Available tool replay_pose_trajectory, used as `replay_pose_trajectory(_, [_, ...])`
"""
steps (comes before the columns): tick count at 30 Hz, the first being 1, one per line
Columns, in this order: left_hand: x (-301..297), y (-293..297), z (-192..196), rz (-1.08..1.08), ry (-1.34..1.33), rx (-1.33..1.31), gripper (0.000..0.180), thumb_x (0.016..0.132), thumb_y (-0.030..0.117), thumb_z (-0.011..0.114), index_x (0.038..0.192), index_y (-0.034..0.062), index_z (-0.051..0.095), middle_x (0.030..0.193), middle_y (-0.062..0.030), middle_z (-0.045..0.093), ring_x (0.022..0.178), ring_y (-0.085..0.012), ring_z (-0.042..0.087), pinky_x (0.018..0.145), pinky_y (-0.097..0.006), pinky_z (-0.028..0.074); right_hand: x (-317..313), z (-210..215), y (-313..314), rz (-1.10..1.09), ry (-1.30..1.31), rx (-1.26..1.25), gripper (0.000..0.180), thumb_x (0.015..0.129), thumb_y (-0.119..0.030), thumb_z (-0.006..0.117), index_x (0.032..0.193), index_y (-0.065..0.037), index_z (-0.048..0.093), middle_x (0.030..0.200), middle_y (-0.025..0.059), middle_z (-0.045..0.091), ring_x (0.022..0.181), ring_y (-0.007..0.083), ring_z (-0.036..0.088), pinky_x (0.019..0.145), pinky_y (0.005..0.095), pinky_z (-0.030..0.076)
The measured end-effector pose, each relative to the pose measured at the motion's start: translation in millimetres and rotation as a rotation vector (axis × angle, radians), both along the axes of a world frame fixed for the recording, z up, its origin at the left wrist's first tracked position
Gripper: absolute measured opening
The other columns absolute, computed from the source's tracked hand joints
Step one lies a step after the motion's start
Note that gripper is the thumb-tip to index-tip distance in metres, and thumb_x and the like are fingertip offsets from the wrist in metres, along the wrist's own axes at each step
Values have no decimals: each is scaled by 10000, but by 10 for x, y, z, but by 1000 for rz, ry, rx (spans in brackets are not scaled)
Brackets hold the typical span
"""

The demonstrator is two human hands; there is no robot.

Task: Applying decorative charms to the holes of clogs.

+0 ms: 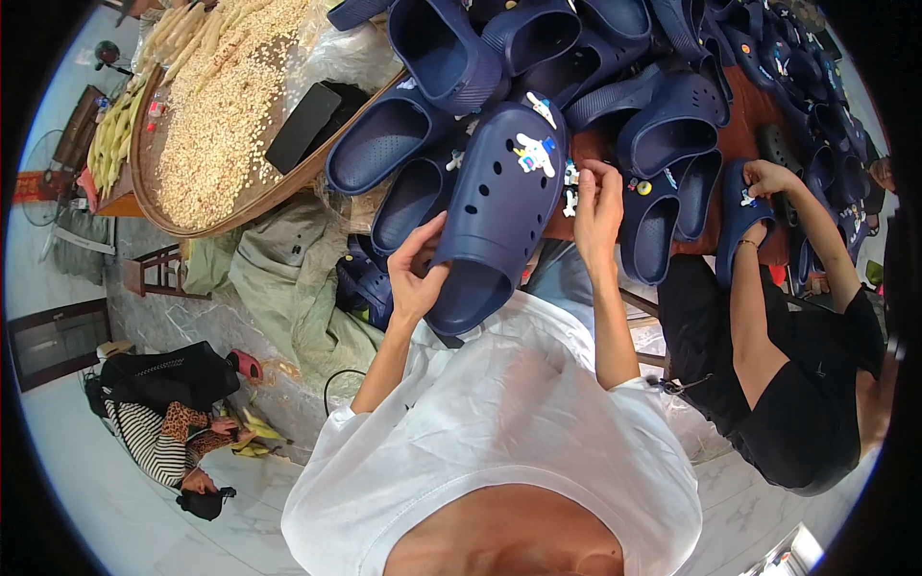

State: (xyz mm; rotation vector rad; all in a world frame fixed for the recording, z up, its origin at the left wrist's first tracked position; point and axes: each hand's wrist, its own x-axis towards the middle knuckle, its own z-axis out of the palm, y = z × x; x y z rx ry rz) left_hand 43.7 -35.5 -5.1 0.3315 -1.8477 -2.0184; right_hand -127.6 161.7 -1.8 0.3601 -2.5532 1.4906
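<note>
A navy blue foam clog [499, 206] with round holes hangs in front of me, its toe pointing away and its heel toward me. White cartoon shoe charms [535, 154] sit on its toe. My left hand [420, 274] is closed on the side of the clog near its foot opening. My right hand [600, 206] is just right of the clog, thumb and fingers pinched together. Small white charms [570, 202] show right beside these fingertips; whether one is between them is hidden. Many more navy clogs [447, 58] are heaped beyond.
At the far left stands a round woven tray [226, 216] of corn kernels, with a black phone-like slab [315, 125] on it. To my right, a person in black handles another navy clog [735, 216]. Lower left, a person in stripes bends over corn cobs [259, 434].
</note>
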Motion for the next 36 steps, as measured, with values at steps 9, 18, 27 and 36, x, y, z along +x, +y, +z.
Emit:
replay_pose_trajectory(9, [6,103,392,41,28,-523,562,622,14,622,1184,7,622,1161,-186,628,1103,-315,607,952,-347,461,206,558,-284,36,241,19,501,797,-225,753,1220,-28,570,1077,137,546,945,270,565,733,320,467])
replay_pose_trajectory(18, [84,256,400,49,-61,-442,588,634,-2,627,1219,61,621,1149,-139,638,1050,-263,623,865,-307,487,221,553,-319,-23,68,-102,222,773,-81,697,862,-18,503,801,94,492,658,185,497,591,320,427])
replay_pose_trajectory(27, [42,230,209,43,-85,-200,598,672,-41,588,1258,74,602,1019,-37,642,906,-121,592,787,-247,469,94,215,-258,-85,118,-330,247,849,-128,685,803,-29,463,701,42,497,629,137,461,603,309,416])
replay_pose_trajectory(36, [228,-205,106,24,-104,76,579,723,-136,493,1287,-16,551,1210,-82,607,1108,-138,570,962,-261,428,-167,-492,190,-6,-161,-256,289,938,-250,607,1081,-14,520,900,89,592,705,112,575,602,268,473])
